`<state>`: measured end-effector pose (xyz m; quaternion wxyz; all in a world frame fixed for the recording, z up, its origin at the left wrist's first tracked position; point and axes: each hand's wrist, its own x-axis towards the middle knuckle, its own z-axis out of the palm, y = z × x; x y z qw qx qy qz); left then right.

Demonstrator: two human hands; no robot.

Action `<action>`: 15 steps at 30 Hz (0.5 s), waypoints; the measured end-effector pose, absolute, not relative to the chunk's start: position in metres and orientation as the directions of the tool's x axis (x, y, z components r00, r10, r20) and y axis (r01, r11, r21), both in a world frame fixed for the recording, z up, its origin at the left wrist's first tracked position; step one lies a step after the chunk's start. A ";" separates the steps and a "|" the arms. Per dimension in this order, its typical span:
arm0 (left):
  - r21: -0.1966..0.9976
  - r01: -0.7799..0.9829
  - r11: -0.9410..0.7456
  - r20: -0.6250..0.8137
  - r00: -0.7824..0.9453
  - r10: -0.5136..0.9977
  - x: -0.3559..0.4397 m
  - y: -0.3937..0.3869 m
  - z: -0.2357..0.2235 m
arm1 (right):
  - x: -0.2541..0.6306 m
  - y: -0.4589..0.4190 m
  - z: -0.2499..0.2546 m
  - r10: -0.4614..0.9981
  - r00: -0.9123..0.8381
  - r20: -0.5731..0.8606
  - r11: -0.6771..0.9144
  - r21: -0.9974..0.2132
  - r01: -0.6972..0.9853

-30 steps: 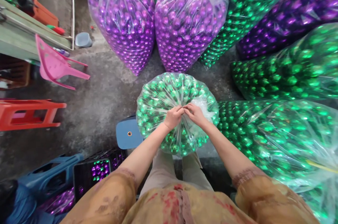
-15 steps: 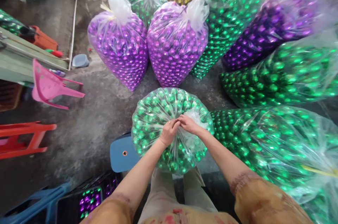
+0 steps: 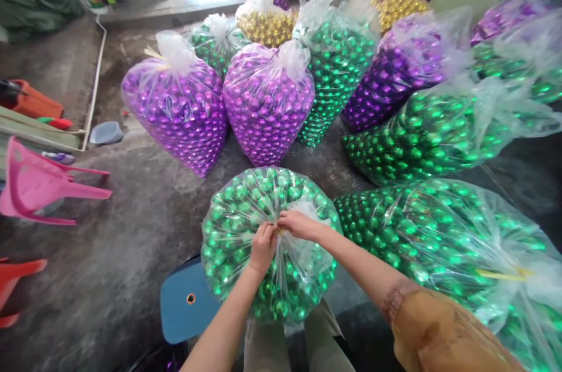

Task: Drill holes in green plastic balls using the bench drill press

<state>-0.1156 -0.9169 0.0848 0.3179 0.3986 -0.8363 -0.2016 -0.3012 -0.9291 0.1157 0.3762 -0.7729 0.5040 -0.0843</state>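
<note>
A clear plastic bag of shiny green balls (image 3: 237, 231) stands upright in front of me, its top gathered into a neck. My left hand (image 3: 262, 246) is closed round the gathered neck. My right hand (image 3: 298, 224) pinches the plastic at the same spot, fingers pressed together, touching the left hand. A loose white tuft of bag plastic (image 3: 307, 208) sticks up just behind my right hand.
Tied bags of purple balls (image 3: 175, 109) (image 3: 267, 103), green balls (image 3: 421, 132) (image 3: 439, 237) and gold balls (image 3: 263, 24) crowd the concrete floor ahead and to the right. A blue stool (image 3: 184, 302) is at my left knee. A pink chair (image 3: 39, 182) and a red stool (image 3: 13, 284) lie at left.
The view has tilted upward, showing more bags further back. Both hands stay on the bag's neck and have shifted only slightly.
</note>
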 end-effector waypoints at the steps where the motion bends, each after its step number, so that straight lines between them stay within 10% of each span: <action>1: 0.615 -0.529 0.585 0.363 -0.469 -0.805 -0.115 -0.917 0.085 | -0.302 -0.929 0.118 -0.845 0.474 -0.248 -0.208 -0.665 -0.717; 15: 0.587 -0.675 0.447 0.196 -0.417 -0.888 -0.121 -0.904 0.092 | -0.280 -0.913 0.120 -0.946 0.180 -0.270 0.003 -0.562 -0.827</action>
